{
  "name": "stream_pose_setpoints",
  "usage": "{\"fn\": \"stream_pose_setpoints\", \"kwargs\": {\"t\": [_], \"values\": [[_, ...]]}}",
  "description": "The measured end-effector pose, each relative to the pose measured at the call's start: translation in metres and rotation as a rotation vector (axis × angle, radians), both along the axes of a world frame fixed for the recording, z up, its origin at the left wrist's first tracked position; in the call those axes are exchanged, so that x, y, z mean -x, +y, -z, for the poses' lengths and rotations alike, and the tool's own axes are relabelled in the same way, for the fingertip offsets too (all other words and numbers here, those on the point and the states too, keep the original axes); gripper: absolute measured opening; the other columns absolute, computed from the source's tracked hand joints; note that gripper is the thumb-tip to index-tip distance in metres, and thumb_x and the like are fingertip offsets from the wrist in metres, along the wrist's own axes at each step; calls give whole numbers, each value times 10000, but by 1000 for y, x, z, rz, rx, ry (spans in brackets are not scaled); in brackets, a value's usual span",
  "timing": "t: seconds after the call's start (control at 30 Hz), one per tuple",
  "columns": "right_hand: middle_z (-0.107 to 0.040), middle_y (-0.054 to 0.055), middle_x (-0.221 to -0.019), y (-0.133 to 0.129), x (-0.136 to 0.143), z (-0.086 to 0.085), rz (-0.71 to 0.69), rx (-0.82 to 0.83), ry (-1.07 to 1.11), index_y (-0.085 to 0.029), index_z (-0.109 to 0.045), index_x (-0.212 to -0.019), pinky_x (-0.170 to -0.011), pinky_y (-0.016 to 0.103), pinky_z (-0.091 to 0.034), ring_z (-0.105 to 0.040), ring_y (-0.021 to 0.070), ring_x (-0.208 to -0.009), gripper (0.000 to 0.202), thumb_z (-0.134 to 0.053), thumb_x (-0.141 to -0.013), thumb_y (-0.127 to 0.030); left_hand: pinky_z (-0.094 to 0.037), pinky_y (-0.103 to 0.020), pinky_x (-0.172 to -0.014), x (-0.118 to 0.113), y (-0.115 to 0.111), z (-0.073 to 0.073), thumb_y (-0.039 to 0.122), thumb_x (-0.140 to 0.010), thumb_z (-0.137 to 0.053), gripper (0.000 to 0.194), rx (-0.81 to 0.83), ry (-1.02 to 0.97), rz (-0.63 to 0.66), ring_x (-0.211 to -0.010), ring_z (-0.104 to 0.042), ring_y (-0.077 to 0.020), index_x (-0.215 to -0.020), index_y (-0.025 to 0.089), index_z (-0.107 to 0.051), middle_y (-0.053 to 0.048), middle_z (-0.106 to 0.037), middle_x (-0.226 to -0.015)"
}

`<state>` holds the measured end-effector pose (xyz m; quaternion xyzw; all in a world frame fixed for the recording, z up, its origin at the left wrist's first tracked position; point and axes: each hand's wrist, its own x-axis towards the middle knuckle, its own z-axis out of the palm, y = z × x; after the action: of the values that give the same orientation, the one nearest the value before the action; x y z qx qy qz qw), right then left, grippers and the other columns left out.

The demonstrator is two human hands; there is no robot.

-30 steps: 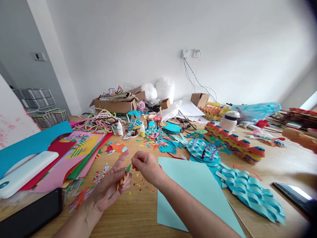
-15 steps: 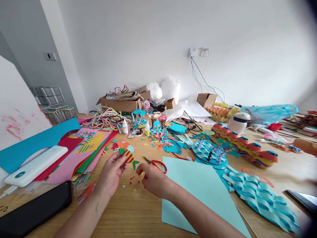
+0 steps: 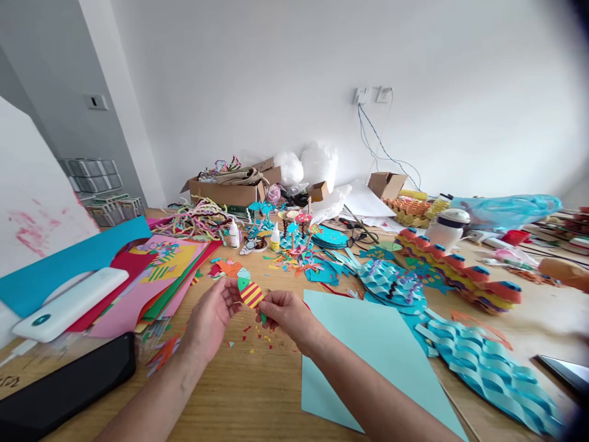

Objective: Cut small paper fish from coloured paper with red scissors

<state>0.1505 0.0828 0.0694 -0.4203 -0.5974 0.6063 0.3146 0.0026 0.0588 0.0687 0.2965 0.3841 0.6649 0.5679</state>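
Note:
Above the table I hold a small paper fish (image 3: pixel 251 294) with a green head and red and yellow stripes. My left hand (image 3: pixel 212 316) has its fingertips at the head side of the fish. Thumb and fingers of my right hand (image 3: pixel 288 316) pinch the tail end, where a bit of green tail shows below. Red-handled scissors lie mostly hidden behind the right hand. Tiny red and yellow paper scraps (image 3: pixel 257 337) are scattered on the wood under my hands. A light blue paper sheet (image 3: pixel 363 356) lies under my right forearm.
Left are stacked coloured papers (image 3: pixel 184 270), a white power bank (image 3: pixel 69 304) and a black phone (image 3: pixel 69 383). Two glue bottles (image 3: pixel 234 234) stand ahead. Right are woven blue paper pieces (image 3: pixel 492 362), a painted egg carton (image 3: pixel 455 267) and a white-lidded jar (image 3: pixel 448 227). Another person's hand shows at far right.
My right hand has moved up and closed on the tail end of the fish. The fish has shifted right and tilted. The scissors have become mostly covered by my right hand.

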Motion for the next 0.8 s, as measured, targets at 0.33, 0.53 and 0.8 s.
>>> {"fn": "stream_pose_setpoints", "kwargs": {"t": [0.33,0.53,0.8], "values": [[-573,-33,-515,-2,-4,5,-29,-22,-208,-159,-554,-599,-426,157,-344,-465,58,-426,116,-517,-708,-146,-353,-204,-532,0,3,0,267,-621,-654,219,23,520,84,-576,-481,-99,-802,175,-573,42,-568,-645],[-547,-52,-493,17,-17,2,75,-91,-340,-158,-563,-621,-406,153,-305,-410,44,-392,110,-524,-723,-147,-405,-219,-564,4,9,-1,336,-632,-656,287,7,494,78,-705,-542,-142,-860,177,-588,-13,-594,-801],[-564,-33,-544,68,-38,2,196,-244,-545,-143,-588,-610,-437,166,-313,-429,53,-452,144,-536,-738,-102,-386,-239,-549,-11,3,18,171,-658,-567,70,-159,833,151,-570,-517,-158,-652,212,-622,12,-565,-564]]}}
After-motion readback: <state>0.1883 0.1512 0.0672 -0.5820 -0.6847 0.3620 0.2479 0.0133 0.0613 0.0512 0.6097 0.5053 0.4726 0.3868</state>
